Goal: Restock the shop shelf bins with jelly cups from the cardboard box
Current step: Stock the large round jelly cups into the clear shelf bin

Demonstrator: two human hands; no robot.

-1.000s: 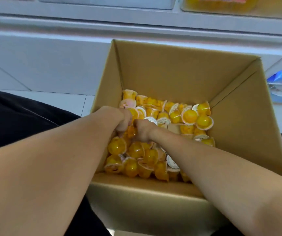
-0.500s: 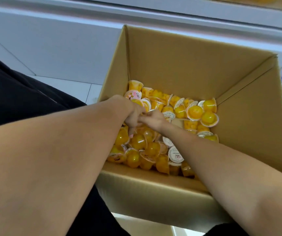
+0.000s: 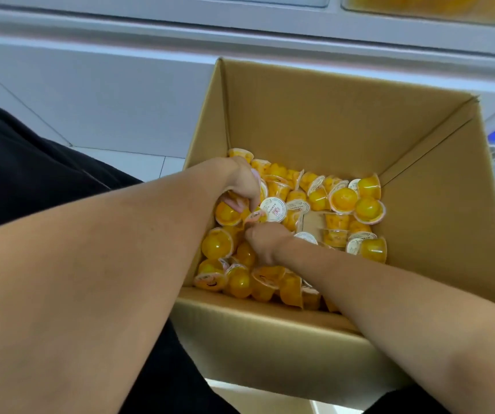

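Open cardboard box holding loose yellow jelly cups; left hand and right hand, fingers curled, each gripping cups inside.

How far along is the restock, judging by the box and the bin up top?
Done: the shelf bin at top right already shows yellow stock, and bare cardboard shows through the cups. In hand: left hand and right hand are both down in the cardboard box, gathering jelly cups. Left: dozens of cups remain.
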